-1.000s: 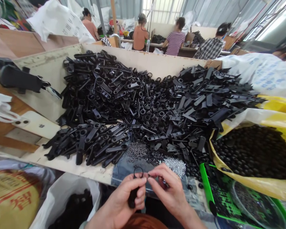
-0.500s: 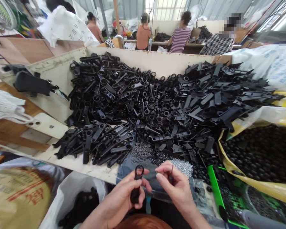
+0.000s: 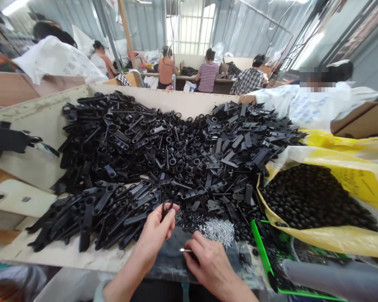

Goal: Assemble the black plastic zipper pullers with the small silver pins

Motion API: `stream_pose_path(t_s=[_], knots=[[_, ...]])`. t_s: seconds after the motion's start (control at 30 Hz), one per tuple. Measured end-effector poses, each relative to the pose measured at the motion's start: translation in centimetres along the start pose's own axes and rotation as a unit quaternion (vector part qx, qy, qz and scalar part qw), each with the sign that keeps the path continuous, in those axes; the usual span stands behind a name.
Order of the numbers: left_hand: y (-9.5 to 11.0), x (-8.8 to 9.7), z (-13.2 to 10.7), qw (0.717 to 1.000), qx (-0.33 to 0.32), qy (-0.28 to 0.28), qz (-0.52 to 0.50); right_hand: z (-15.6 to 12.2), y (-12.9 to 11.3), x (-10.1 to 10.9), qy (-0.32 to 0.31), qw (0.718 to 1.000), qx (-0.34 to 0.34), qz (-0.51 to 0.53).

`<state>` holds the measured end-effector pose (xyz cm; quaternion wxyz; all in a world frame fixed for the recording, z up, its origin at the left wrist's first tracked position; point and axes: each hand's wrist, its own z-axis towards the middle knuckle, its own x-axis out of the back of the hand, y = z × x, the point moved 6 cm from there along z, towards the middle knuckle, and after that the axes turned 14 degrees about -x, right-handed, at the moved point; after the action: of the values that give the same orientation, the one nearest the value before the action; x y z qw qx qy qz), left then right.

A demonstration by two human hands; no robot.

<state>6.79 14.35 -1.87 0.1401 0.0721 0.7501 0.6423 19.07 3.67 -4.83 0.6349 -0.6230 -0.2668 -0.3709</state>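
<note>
Down at the near edge of the pale wooden bench (image 3: 66, 256), head view: the left hand (image 3: 156, 230) is clamped on a black plastic lever with a ring end (image 3: 165, 211), thumb and fingers closed round its stem, the ring poking up. Half a second ago both hands hung together nearer the body; now they've gone forward and split apart. The right hand (image 3: 208, 262) has dropped onto the dark cloth pad (image 3: 171, 258), fingertips pinched shut on a small silver screw (image 3: 185, 250) held low over the cloth. A scatter of loose silver screws (image 3: 219, 228) lies just beyond. Behind, the big heap of black plastic levers (image 3: 176, 142) fills the bench, and the yellow plastic bag of round black caps (image 3: 315, 197) sits to the right. The camera has tipped up and shows more of the room.
</note>
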Motion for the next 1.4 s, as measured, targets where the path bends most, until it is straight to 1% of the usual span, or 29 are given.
stream_pose_path(t_s=[0.03, 0.1, 0.17, 0.23, 0.27, 0.33, 0.4, 0.47, 0.5, 0.57, 0.63, 0.7, 0.77, 0.83, 0.9, 0.93, 0.97, 1.0, 1.03, 1.07, 1.1, 1.2, 1.27, 1.4], knots=[[0.1, -0.1, 0.0, 0.999, 0.018, -0.007, -0.027, -0.1, -0.2, -0.5, 0.000, 0.999, 0.012, -0.050], [-0.1, 0.1, -0.3, 0.996, 0.048, -0.014, -0.078, -0.3, -0.1, -1.2, -0.002, 0.995, 0.018, -0.101], [-0.7, 0.8, -1.1, 0.991, 0.072, -0.009, -0.109, -0.3, -0.1, -1.0, -0.007, 0.995, 0.026, -0.099], [-1.6, 1.6, -2.0, 0.987, 0.097, 0.003, -0.127, 0.5, -0.1, 0.2, -0.011, 0.997, 0.035, -0.069], [-2.1, 1.9, -2.4, 0.984, 0.111, 0.008, -0.140, 1.3, -0.1, 1.2, -0.007, 0.998, 0.032, -0.051], [-3.0, 2.2, -3.1, 0.973, 0.141, 0.013, -0.184, 3.8, 0.2, 3.5, 0.020, 0.999, -0.003, -0.032], [-3.6, 2.0, -3.4, 0.958, 0.171, 0.002, -0.229, 7.0, 1.1, 6.0, 0.077, 0.991, -0.087, -0.067], [-3.8, 1.7, -3.6, 0.946, 0.191, -0.019, -0.262, 10.2, 1.7, 7.6, 0.115, 0.980, -0.131, -0.097], [-3.9, 1.5, -3.6, 0.942, 0.196, -0.030, -0.273, 11.6, 1.9, 8.0, 0.121, 0.975, -0.146, -0.112], [-3.9, 1.4, -3.6, 0.936, 0.199, -0.046, -0.285, 13.7, 2.3, 8.0, 0.117, 0.970, -0.162, -0.138], [-4.0, 1.4, -3.6, 0.935, 0.201, -0.059, -0.286, 15.0, 2.6, 7.7, 0.108, 0.966, -0.175, -0.156], [-4.1, 1.4, -3.8, 0.935, 0.206, -0.068, -0.282, 15.5, 2.8, 7.8, 0.107, 0.963, -0.186, -0.162], [-4.0, 1.4, -4.0, 0.935, 0.209, -0.071, -0.279, 15.3, 2.6, 8.3, 0.111, 0.963, -0.188, -0.155], [-3.8, 1.4, -4.2, 0.936, 0.210, -0.062, -0.275, 14.4, 1.9, 9.0, 0.120, 0.967, -0.177, -0.136], [-3.5, 1.4, -4.4, 0.936, 0.210, -0.052, -0.278, 12.5, 0.8, 9.3, 0.129, 0.974, -0.156, -0.103], [-3.3, 1.3, -4.5, 0.935, 0.211, -0.050, -0.282, 11.2, 0.1, 9.1, 0.129, 0.978, -0.144, -0.083], [-3.2, 1.1, -4.6, 0.932, 0.214, -0.050, -0.287, 9.8, -0.7, 8.6, 0.121, 0.984, -0.122, -0.048], [-3.2, 1.0, -4.8, 0.930, 0.217, -0.050, -0.293, 8.3, -1.6, 8.0, 0.099, 0.990, -0.084, 0.054], [-3.1, 0.8, -5.0, 0.928, 0.221, -0.049, -0.297, 6.9, -2.2, 7.0, 0.060, 0.986, -0.058, 0.146], [-3.2, 0.5, -5.2, 0.927, 0.225, -0.051, -0.296, 5.5, -2.8, 5.9, 0.019, 0.978, -0.044, 0.203], [-3.2, 0.3, -5.5, 0.927, 0.228, -0.054, -0.291, 4.3, -3.1, 5.1, 0.007, 0.972, -0.036, 0.232], [-3.2, -0.4, -6.4, 0.936, 0.226, -0.071, -0.260, 2.2, -3.3, 3.8, 0.020, 0.968, -0.030, 0.248], [-3.2, -0.7, -7.0, 0.941, 0.222, -0.077, -0.242, 1.8, -3.1, 3.7, 0.030, 0.970, -0.021, 0.241], [-3.1, -0.9, -7.6, 0.946, 0.218, -0.092, -0.220, 1.6, -2.6, 4.3, 0.027, 0.968, -0.006, 0.249]])
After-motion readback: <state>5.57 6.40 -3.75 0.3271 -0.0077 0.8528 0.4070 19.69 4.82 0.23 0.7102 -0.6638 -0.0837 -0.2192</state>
